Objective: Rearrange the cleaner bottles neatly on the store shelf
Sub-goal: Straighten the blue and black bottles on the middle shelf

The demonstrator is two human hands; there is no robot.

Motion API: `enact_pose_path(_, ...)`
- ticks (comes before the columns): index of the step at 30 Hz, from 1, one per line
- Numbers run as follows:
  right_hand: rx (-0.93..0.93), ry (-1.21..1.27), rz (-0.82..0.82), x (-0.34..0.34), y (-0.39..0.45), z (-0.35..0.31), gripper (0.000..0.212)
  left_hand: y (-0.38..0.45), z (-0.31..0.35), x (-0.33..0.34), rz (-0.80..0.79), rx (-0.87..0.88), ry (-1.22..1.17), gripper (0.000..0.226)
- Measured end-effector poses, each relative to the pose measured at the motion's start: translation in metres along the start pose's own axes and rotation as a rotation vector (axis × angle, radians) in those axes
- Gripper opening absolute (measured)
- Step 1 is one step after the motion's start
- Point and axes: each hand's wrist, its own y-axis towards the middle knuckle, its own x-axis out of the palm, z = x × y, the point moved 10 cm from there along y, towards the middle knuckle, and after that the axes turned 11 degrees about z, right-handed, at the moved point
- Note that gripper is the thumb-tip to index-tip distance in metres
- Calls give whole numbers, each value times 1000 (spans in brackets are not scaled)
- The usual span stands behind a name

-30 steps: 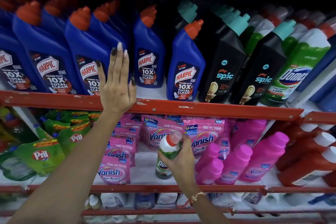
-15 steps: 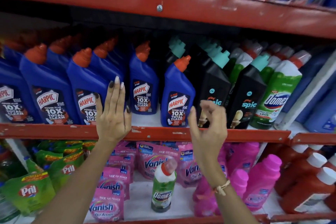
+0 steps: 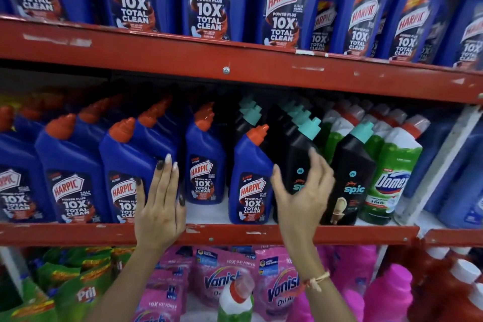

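Left hand (image 3: 159, 204): fingers straight, flat against a blue Harpic bottle (image 3: 130, 172), gripping nothing. Right hand (image 3: 303, 191): fingers curled half-open around the black Spic bottle (image 3: 298, 154), grip unconfirmed. Another Harpic bottle (image 3: 249, 178) at its 9 o'clock, middle red shelf (image 3: 235, 234).

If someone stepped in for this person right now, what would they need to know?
Left hand: flat and open against a blue Harpic bottle on the middle shelf.
Right hand: open, reaching around the black Spic bottle, no closed grip yet.
Done: blue bottles at the left stand in rows.
Left: one blue bottle stands among the black ones; a green Domex bottle sits below among the pink Vanish pouches.
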Motion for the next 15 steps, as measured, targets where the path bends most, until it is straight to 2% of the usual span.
enact_pose_path(4, -129, -40, -122, 33, -18, -32, 63, 0, 0, 0, -4, -3, -6, 61)
enact_pose_path(7, -125, -106, -170, 55, -25, -37, 70, 1, 0, -1, -2, 2, -5, 61)
enact_pose_path(15, -178, -189, -78, 69, -16, -50, 57, 0, 1, -1, 11, 2, -12, 61)
